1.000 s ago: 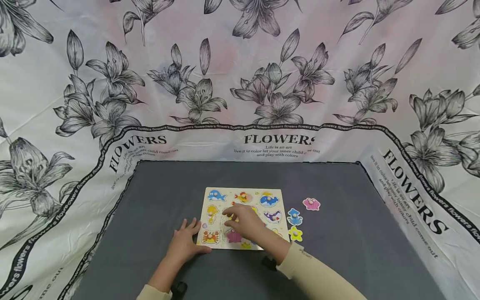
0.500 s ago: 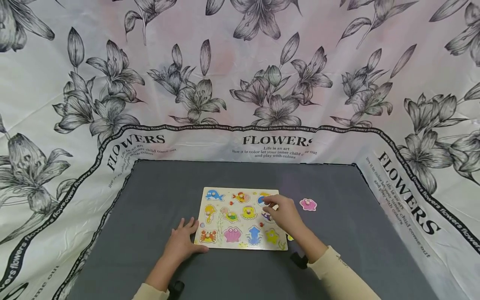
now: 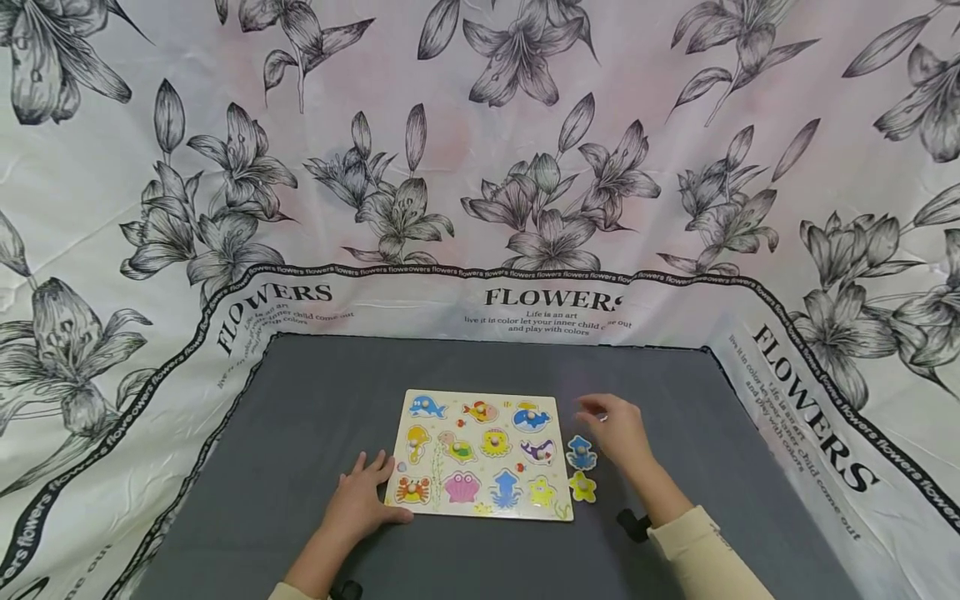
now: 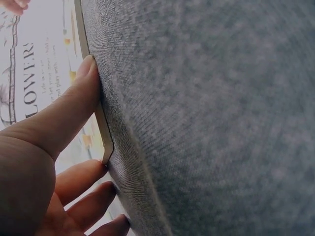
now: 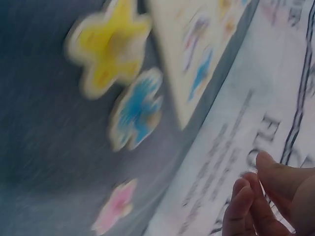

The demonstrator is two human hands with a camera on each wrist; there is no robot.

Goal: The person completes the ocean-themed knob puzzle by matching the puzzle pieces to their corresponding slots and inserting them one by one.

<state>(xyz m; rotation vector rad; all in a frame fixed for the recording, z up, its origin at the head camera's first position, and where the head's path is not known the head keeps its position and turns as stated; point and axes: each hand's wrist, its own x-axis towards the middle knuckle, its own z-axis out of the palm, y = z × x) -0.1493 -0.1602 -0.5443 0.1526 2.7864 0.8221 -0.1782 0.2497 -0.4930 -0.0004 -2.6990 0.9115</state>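
Note:
A wooden puzzle board (image 3: 480, 504) with sea-animal pieces lies on the dark cloth. My left hand (image 3: 362, 493) rests at its near left corner, straight thumb (image 4: 78, 105) against the front edge and fingers by the left edge. To the board's right lie a blue squid piece (image 3: 581, 452) and a yellow starfish piece (image 3: 582, 487). My right hand (image 3: 618, 429) hovers above them, fingers loosely bent and nothing between them. A pink piece (image 5: 115, 206) lies on the cloth in the right wrist view; that hand hides it in the head view.
The dark grey cloth (image 3: 337, 375) spreads around the board. A white flower-printed sheet (image 3: 420, 308) stands behind it and along both sides. On the board's bottom row, pink, blue and yellow shapes show without knobs.
My right hand has moved from over the middle of the board to the right, off the board and over the pink piece. The left hand has stayed at the corner.

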